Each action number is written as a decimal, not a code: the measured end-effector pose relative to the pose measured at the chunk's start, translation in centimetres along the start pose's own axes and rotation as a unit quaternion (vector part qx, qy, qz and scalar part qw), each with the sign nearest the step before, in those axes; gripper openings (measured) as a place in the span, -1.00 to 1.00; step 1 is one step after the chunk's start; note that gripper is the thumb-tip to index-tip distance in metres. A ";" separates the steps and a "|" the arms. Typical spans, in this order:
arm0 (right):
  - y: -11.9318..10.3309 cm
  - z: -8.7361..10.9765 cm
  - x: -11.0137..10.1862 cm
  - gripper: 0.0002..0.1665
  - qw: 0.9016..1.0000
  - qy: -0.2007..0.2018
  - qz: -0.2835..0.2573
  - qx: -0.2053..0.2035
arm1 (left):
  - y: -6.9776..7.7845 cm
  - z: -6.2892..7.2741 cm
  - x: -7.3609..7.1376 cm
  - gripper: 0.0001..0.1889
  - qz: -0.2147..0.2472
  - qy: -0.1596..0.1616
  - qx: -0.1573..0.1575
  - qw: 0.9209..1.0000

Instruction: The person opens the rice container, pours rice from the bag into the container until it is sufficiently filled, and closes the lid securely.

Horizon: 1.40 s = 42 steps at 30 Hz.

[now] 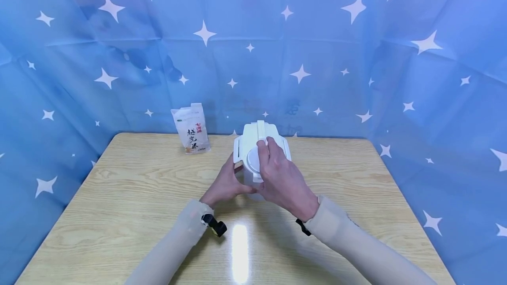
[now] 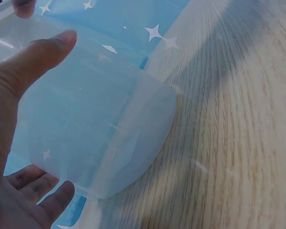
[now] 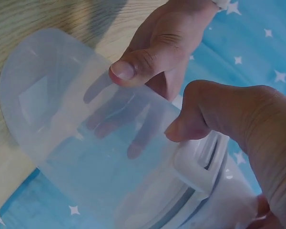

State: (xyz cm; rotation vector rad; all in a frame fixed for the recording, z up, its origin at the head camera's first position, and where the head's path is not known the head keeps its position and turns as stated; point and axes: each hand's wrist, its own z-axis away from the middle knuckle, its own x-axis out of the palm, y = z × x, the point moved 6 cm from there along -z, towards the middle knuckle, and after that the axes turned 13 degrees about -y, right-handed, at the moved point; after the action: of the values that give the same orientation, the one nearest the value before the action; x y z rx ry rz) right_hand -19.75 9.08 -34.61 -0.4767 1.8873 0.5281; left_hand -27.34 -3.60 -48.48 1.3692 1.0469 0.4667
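a translucent container (image 2: 90, 114) with a white lid (image 1: 250, 135) is standing near the far edge of a wooden table (image 1: 138, 206), about midway across its width. in the head view the lid's far end is overlapping that edge. the pictures are not making certain whether the whole base is touching the wood.

the left hand (image 1: 227, 184) is gripping the body from the left, its thumb lying on the near wall and its fingers curling round the other side, showing through the plastic. the right hand (image 1: 283, 177) is holding the lid, its fingers bending over the top beside a round cap (image 1: 253, 159), its thumb coming down just beside a white latch (image 3: 195, 167).

wood is stretching wide from the container toward the table's left and right edges. on the left, a white bag (image 1: 192, 129) is standing near the far edge, apart from the lid. a starred blue backdrop (image 1: 237, 60) is rising right behind that edge, leaving little room there.

the bag is bearing red characters starting 七河, the third blurring, and larger black ones reading 越光米; its top line is printing too small to read.
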 end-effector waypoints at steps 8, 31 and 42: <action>-0.7 -0.2 0.4 0.39 1.000 -0.003 0.020 0.011 | 0.1 0.2 0.0 0.41 0.013 0.009 0.016 1.000; -1.8 -0.2 1.1 0.35 0.997 -0.017 0.061 0.052 | 0.2 0.2 -0.1 0.35 -0.011 0.014 -0.014 1.000; -0.4 0.3 -0.1 0.35 0.997 -0.032 -0.070 0.008 | -0.2 -0.1 -0.1 0.36 0.000 0.005 -0.012 1.000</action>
State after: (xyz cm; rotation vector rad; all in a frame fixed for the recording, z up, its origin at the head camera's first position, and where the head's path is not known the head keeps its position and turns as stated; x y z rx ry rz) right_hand -19.27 8.91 -34.62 -0.5708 1.7807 0.4291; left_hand -27.46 -3.67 -48.59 1.3475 1.0466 0.4863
